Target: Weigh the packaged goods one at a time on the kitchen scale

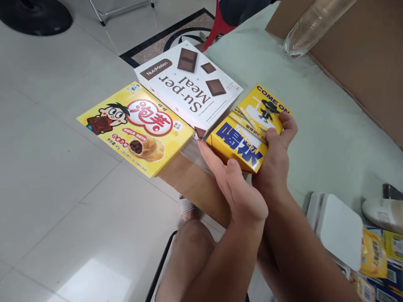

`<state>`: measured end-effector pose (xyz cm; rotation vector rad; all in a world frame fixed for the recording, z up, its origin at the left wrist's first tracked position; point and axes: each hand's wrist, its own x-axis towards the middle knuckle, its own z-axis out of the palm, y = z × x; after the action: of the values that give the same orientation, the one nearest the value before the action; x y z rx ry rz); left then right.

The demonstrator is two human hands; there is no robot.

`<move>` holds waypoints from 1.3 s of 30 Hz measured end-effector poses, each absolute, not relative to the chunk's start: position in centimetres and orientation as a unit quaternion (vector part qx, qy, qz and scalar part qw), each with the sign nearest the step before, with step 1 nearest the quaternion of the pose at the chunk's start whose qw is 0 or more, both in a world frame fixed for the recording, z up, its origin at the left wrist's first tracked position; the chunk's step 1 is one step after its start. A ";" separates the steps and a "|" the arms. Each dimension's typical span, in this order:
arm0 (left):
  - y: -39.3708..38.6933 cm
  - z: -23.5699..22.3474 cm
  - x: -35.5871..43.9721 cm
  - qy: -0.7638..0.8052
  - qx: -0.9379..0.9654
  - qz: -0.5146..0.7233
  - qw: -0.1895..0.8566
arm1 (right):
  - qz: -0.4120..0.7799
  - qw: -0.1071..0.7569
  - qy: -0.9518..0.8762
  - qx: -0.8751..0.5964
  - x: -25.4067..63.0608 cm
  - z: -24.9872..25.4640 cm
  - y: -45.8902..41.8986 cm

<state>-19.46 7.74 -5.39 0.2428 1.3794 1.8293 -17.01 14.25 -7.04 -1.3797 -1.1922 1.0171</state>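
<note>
Both hands hold a small yellow box [244, 136] with blue lettering and a cartoon figure, at the near edge of the table [315, 109]. My left hand [234, 184] lies against the box's near left side, with its fingers stretched along the edge and its thumb pressed on the front. My right hand [277, 153] grips the right end, thumb on top and fingers wrapped round the far side. Left of the box, a white "Su-per Meal" chocolate box [189, 84] lies flat. Beside that lies a yellow snack box [135, 130] with a cartoon face, overhanging the table edge.
A pale green cloth covers the table. A brown cardboard box [362, 50] with a clear plastic bottle [315, 21] on it stands at the back right. White and yellow packets [346, 230] lie at the lower right. My knee [189, 247] and tiled floor [47, 167] are below.
</note>
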 end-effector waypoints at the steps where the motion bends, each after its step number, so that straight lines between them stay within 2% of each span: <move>1: 7.8 -5.5 -19.5 0.545 0.092 0.725 0.411 | 0.420 0.503 -0.492 -0.573 -17.1 -7.1 14.3; 10: 7.6 -6.6 -20.0 0.606 0.166 0.685 0.369 | 0.424 0.509 -0.495 -0.562 -17.2 -7.6 14.3; 12: 7.2 -6.1 -19.9 0.626 0.166 0.710 0.276 | 0.405 0.529 -0.511 -0.543 -17.1 -7.0 13.7; 15: 6.3 -4.9 -19.7 0.607 0.175 0.773 0.062 | 0.322 0.601 -0.532 -0.501 -15.2 -5.1 11.5; 17: 5.4 -4.1 -19.3 0.547 0.214 0.809 0.017 | 0.276 0.630 -0.575 -0.443 -12.4 -3.3 9.1; 19: 4.6 -3.3 -18.3 0.481 0.282 0.827 0.073 | 0.245 0.596 -0.655 -0.394 -8.6 -1.6 6.1; 22: 3.2 -2.1 -15.3 0.397 0.414 0.780 0.250 | 0.220 0.517 -0.733 -0.383 -2.1 0.7 1.5; 25: 1.5 -0.8 -11.0 0.313 0.513 0.725 0.338 | 0.198 0.515 -0.742 -0.381 4.4 2.4 -2.2; 32: -1.9 1.0 0.0 0.197 0.701 0.559 0.396 | 0.142 0.606 -0.652 -0.433 17.1 3.7 -8.7; 36: -2.3 3.1 7.1 0.111 0.797 0.452 0.385 | 0.145 0.653 -0.557 -0.492 22.8 3.8 -11.0; 39: -1.8 5.6 13.2 0.071 0.843 0.394 0.359 | 0.104 0.724 -0.447 -0.515 27.4 3.8 -11.9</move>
<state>13.24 -1.84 5.63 2.1749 0.1843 1.0168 27.37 -11.91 3.75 -1.1364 -0.9862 0.2295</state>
